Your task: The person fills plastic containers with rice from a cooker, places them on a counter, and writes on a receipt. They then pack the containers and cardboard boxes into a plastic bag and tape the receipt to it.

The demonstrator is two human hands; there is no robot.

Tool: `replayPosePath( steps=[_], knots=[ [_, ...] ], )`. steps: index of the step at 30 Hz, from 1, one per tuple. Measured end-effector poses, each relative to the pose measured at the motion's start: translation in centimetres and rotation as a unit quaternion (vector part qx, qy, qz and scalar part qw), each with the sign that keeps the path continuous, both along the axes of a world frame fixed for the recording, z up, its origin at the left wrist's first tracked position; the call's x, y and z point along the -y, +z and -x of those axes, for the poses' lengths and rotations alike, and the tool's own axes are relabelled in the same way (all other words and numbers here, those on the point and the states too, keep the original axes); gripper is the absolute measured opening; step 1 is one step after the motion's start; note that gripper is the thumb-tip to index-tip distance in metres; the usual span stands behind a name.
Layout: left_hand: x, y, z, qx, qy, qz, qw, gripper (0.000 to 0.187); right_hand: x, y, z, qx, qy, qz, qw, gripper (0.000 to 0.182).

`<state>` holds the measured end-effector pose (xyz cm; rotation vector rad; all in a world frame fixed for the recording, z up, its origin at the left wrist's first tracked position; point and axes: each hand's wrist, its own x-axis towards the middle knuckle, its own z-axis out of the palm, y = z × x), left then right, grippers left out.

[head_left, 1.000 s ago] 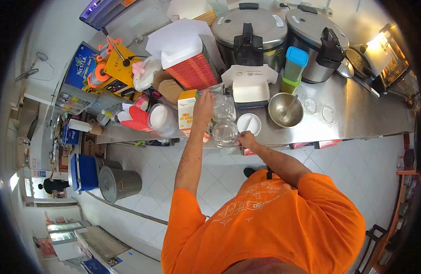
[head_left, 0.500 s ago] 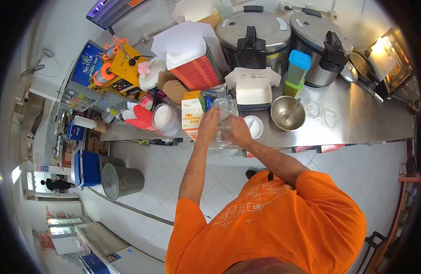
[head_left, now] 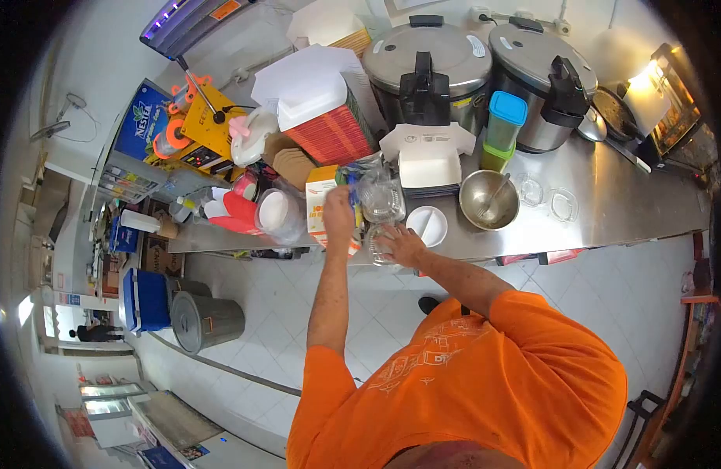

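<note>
Your steel counter (head_left: 602, 203) carries two large cookers (head_left: 431, 62). Half a second ago your hands met over the clear containers; now your left hand (head_left: 338, 213) is at the printed box (head_left: 317, 205), its grip impossible to tell. Your right hand (head_left: 402, 245) spreads open on the nearer clear container (head_left: 379, 253), beneath its fingers, beside the white bowl (head_left: 438, 232).

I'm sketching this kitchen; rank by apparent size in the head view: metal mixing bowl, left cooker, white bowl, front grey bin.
1. Left cooker
2. Front grey bin, though it stands farther away
3. Metal mixing bowl
4. White bowl
</note>
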<state>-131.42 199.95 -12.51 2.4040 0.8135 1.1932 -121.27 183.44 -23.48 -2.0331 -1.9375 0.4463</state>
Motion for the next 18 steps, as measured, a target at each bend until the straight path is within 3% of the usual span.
replayPosePath(
  steps=[1, 4, 6, 7, 8, 9, 10, 13, 14, 17, 18],
  knots=[
    [-0.2, 2.8, -0.3, 0.042, 0.058, 0.068, 0.995, 0.017, 0.1, 0.2, -0.1, 0.0, 0.002, 0.002, 1.0, 0.06],
    [-1.6, 9.8, 0.0, 0.212, 0.033, 0.18, 0.96, 0.019, 0.2, 1.1, -0.5, 0.003, 0.01, -0.039, 0.999, 0.062],
    [-2.2, 11.0, 1.4, 0.214, 0.046, 0.154, 0.964, 0.018, 1.0, 1.5, -0.6, 0.009, 0.01, -0.131, 0.991, 0.065],
    [-1.9, 12.4, 1.6, 0.215, 0.049, 0.138, 0.966, 0.017, 1.2, 2.2, -0.9, -0.116, 0.008, -0.178, 0.977, 0.067],
    [-0.5, 13.2, 1.6, 0.267, 0.027, 0.211, 0.94, 0.015, 1.8, 3.0, -1.4, -0.238, 0.007, -0.221, 0.946, 0.069],
    [0.1, 12.9, 2.0, 0.27, 0.017, 0.225, 0.936, 0.014, 2.8, 4.0, -1.9, -0.357, 0.005, -0.259, 0.898, 0.071],
    [0.7, 12.4, 2.3, 0.271, 0.006, 0.242, 0.932, 0.014, 4.5, 5.9, -2.3, -0.646, -0.05, -0.166, 0.744, 0.072],
    [3.9, 10.0, 1.2, 0.234, -0.018, 0.291, 0.928, 0.014, 8.0, 11.8, -6.9, -0.772, -0.091, -0.227, 0.587, 0.071],
    [5.3, 9.2, 0.3, 0.215, -0.025, 0.306, 0.927, 0.014, 8.8, 14.0, -8.5, -0.749, -0.145, -0.196, 0.616, 0.059],
    [9.9, 7.1, -3.3, 0.219, -0.035, 0.42, 0.88, 0.014, 12.5, 12.4, -15.6, -0.606, -0.216, -0.128, 0.754, 0.045],
    [11.2, 5.9, -4.5, 0.203, -0.066, 0.396, 0.893, 0.014, 13.9, 13.5, -16.9, -0.644, -0.232, -0.151, 0.713, 0.03]
  ],
)
